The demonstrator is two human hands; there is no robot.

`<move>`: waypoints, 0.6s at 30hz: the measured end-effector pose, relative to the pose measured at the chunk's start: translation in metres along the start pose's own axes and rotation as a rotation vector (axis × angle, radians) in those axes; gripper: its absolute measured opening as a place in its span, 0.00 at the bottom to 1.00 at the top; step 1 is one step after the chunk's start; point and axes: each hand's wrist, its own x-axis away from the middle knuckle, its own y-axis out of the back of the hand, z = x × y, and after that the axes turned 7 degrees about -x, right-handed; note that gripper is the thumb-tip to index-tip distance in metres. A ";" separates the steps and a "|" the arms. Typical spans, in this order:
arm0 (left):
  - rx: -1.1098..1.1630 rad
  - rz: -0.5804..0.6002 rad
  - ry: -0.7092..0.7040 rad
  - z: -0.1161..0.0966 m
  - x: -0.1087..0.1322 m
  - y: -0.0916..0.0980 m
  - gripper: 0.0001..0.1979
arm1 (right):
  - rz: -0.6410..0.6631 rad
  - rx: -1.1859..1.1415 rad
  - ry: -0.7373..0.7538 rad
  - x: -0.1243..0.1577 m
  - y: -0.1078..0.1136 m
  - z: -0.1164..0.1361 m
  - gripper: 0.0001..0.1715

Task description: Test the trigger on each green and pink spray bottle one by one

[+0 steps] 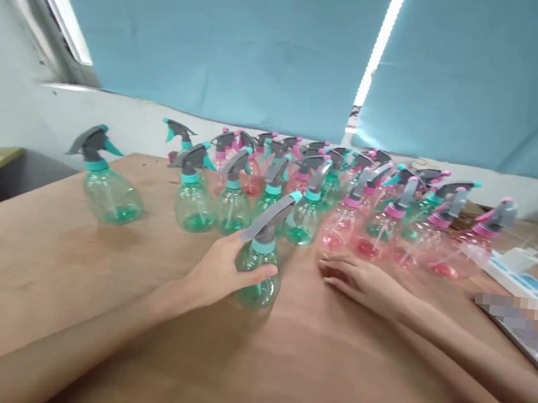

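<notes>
My left hand is wrapped around the body of a clear green spray bottle with a grey trigger head and a turquoise collar. That bottle is upright, slightly in front of the others. To its right, my right hand lies loosely on the table, fingers a little bent, with nothing seen in it. Just beyond these fingers stands a pink spray bottle. Several green spray bottles form a row behind the held one, among them one bottle. A single green bottle stands apart at the left.
More green and pink spray bottles crowd the back of the wooden table. At right are a white power strip with a plug and a flat device, partly blurred out. Blue curtains hang behind.
</notes>
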 end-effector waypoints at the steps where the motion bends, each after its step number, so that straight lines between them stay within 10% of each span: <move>1: -0.006 -0.019 0.016 0.008 0.008 0.007 0.23 | 0.004 0.008 -0.031 -0.004 0.006 0.004 0.23; 9: -0.150 -0.203 0.226 0.063 0.070 0.083 0.23 | -0.173 -0.053 0.103 -0.092 0.016 0.105 0.17; 18: -0.195 -0.340 0.348 0.108 0.069 0.117 0.27 | -0.366 -0.202 0.069 -0.188 -0.017 0.189 0.26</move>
